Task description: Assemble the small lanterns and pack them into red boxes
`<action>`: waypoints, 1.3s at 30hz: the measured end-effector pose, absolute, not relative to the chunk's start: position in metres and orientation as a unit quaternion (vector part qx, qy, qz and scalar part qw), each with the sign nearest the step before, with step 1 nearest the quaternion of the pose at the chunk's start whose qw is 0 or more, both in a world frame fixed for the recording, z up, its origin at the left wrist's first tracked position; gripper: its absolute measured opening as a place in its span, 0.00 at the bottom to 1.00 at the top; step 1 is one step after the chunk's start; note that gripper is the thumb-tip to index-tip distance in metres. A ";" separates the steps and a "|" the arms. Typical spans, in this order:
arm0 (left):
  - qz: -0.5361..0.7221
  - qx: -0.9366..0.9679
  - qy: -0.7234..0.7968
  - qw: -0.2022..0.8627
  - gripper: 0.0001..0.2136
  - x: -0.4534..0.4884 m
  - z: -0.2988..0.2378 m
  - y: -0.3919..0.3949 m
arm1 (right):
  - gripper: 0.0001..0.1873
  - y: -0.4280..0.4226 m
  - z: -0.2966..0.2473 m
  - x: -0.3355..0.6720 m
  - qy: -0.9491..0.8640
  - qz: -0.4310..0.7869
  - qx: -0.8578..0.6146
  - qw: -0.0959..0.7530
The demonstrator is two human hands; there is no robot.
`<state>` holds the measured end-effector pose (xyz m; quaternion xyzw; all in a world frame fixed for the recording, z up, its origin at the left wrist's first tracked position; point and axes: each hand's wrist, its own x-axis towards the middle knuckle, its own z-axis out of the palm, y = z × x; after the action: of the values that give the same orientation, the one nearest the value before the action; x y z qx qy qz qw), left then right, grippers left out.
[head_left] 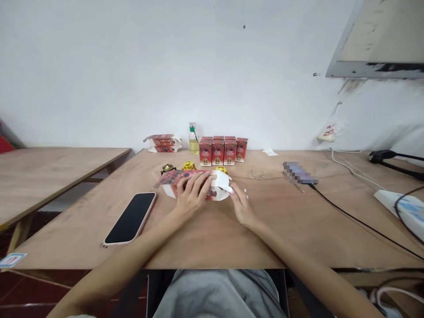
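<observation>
A red printed cardboard box [170,178] with white inner flaps lies on its side on the table, its right end open. My left hand [192,194] rests over the box's middle, fingers bent across its upper face. At the open end, my right hand [241,206] pinches a white flap [226,185] between thumb and fingers. Behind the box are a gold ornate piece [188,165], a second gold piece [221,169] partly hidden by the box, and a dark round piece with gold [168,168].
Several closed red boxes [217,152] stand by the wall, beside a bottle of yellow liquid [194,143] and flattened red cartons [164,143]. A phone [130,218] lies left; a purple device [300,172] with a black cable [357,222] lies right. Paper scraps [270,152] are farther back.
</observation>
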<state>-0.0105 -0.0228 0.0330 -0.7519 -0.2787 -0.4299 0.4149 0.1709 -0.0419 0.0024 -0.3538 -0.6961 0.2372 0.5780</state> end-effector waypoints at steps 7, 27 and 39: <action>-0.349 -0.833 -0.273 0.332 0.24 -0.009 0.022 -0.031 | 0.08 -0.029 0.005 0.179 -0.640 0.332 -0.345 0.601; -0.203 -0.907 -0.267 0.256 0.26 -0.026 0.027 -0.015 | 0.12 -0.023 0.001 0.192 -0.714 0.330 -0.426 0.446; -0.289 -0.882 -0.252 0.273 0.24 -0.030 0.022 -0.007 | 0.23 -0.031 0.003 0.185 -0.702 0.392 -0.369 0.466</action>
<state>-0.0304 -0.0069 0.0218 -0.8820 -0.2521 -0.2894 0.2733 0.1850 -0.0309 0.0031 -0.3694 -0.7019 0.3919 0.4661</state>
